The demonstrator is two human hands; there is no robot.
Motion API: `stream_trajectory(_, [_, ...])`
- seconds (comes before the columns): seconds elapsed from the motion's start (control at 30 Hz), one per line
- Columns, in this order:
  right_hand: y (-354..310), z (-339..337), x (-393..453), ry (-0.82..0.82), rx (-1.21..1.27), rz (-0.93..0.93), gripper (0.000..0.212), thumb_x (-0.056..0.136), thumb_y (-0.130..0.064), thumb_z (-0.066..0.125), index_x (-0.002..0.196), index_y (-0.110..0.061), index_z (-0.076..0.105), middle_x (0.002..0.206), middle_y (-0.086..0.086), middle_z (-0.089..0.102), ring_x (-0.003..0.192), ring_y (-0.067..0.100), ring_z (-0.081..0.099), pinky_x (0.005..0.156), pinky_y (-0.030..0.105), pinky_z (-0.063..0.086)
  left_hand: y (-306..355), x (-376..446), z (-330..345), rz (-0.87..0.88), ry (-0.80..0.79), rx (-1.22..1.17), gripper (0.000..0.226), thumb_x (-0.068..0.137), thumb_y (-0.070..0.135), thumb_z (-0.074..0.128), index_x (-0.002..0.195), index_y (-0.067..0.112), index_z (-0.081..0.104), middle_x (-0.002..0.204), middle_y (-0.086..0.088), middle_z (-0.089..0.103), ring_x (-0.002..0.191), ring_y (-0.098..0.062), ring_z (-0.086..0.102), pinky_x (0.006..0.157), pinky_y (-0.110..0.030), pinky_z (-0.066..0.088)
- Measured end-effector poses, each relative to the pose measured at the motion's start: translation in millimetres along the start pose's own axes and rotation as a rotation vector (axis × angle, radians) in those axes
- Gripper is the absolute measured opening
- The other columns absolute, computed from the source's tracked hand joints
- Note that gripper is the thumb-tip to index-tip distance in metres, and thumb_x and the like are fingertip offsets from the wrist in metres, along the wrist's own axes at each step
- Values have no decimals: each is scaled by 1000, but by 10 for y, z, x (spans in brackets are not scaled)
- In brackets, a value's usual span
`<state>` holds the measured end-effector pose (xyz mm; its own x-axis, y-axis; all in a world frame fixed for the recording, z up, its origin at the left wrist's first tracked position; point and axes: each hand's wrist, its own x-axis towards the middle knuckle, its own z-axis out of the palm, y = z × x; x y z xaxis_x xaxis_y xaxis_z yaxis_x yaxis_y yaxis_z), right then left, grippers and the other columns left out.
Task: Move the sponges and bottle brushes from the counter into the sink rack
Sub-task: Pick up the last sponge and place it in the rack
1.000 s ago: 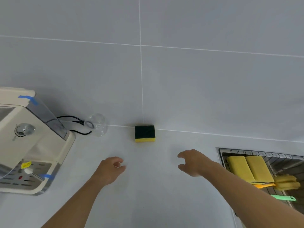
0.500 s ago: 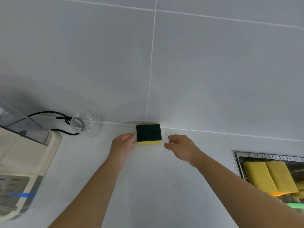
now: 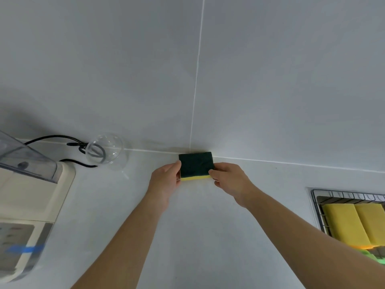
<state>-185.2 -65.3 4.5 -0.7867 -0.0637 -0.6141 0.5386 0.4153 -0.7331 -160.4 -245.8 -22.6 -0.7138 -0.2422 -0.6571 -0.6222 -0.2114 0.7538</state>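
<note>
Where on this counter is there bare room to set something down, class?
Bare: the counter between the machine and the sink rack. Crowded: the glass and cable, the sponge both hands grip, and the rack.

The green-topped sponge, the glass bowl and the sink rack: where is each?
Green-topped sponge (image 3: pixel 195 164): head view, dark scouring face.
Glass bowl (image 3: pixel 105 148): head view, clear side wall.
Sink rack (image 3: pixel 345 193): head view, back wire rim.

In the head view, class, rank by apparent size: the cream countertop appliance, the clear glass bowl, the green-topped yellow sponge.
1. Cream countertop appliance, largest, though it is nearest the camera and cut off by the frame.
2. Clear glass bowl and green-topped yellow sponge look alike in size; I will not rank them.
</note>
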Motion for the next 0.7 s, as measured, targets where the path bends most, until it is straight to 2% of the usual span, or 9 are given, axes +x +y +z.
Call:
stream_trajectory(0.03, [1, -21, -39, 3, 11, 1, 20, 93, -23, 59, 109, -22, 71, 97, 4, 70, 99, 22, 65, 101, 42, 50, 8, -47, 13, 6, -2, -8, 21, 92, 33, 59, 79, 18, 66, 115, -20, 67, 108, -26, 64, 90, -30, 52])
stream_trajectory(0.13, [-8, -104, -200, -4, 76, -1, 16, 93, -20, 59, 102, -22, 72, 108, 13, 70, 96, 22, 66, 101, 42, 51, 35, -228, 50, 22, 4, -31, 18, 93, 27, 57, 82, 17, 66, 111, -16, 68, 106, -23, 65, 88, -28, 52])
stream_trajectory(0.23, [-8, -214, -413, -6, 94, -25, 19, 93, -21, 59, 107, -21, 72, 110, 6, 70, 107, 23, 65, 100, 39, 51, 41, -435, 74, 51, -4, -49, 15, 93, 25, 57, 86, 18, 67, 108, -12, 70, 105, -22, 66, 85, -28, 52])
stream_trajectory(0.4, [-5, -387, -878, -2, 75, -105, 20, 93, -19, 58, 88, -34, 70, 106, -1, 71, 106, 21, 65, 100, 37, 52, 61, -836, 132, 130, -19, 41, 15, 88, 17, 54, 82, 15, 68, 110, -19, 67, 106, -28, 65, 91, -37, 55])
stream_trajectory(0.47, [6, -461, -1071, 3, 88, -141, 21, 93, -18, 58, 90, -35, 69, 104, -6, 72, 106, 18, 65, 98, 33, 52, 78, -1014, 173, 153, -21, 37, 20, 90, 13, 53, 79, 19, 68, 110, -18, 68, 106, -27, 65, 88, -34, 55])
stream_trajectory(0.53, [15, -535, -1282, 13, 90, -185, 21, 94, -18, 57, 93, -35, 69, 102, -10, 72, 105, 15, 65, 97, 31, 52, 88, -1243, 224, 171, -24, -10, 17, 92, 13, 54, 87, 20, 69, 110, -12, 69, 105, -23, 65, 86, -30, 54])
stream_trajectory(0.6, [40, -584, -1433, 34, 81, -220, 22, 93, -19, 58, 96, -37, 71, 100, -12, 74, 104, 18, 66, 97, 34, 53, 90, -1431, 277, 198, -20, -27, 15, 94, 13, 56, 90, 22, 67, 111, -8, 69, 105, -21, 65, 90, -31, 53])
stream_trajectory(0.63, [55, -605, -1497, 44, 71, -240, 22, 92, -20, 58, 98, -37, 72, 98, -12, 75, 102, 19, 67, 97, 36, 53, 88, -1515, 301, 219, -17, -25, 17, 94, 13, 56, 89, 24, 67, 109, -6, 69, 104, -21, 65, 91, -31, 53])
stream_trajectory(0.7, [81, -637, -1642, 55, 46, -283, 25, 91, -21, 58, 106, -34, 74, 92, -15, 74, 89, 15, 68, 89, 31, 55, 78, -1685, 341, 259, 0, -21, 21, 95, 13, 56, 85, 28, 68, 104, -1, 70, 101, -18, 66, 90, -30, 52])
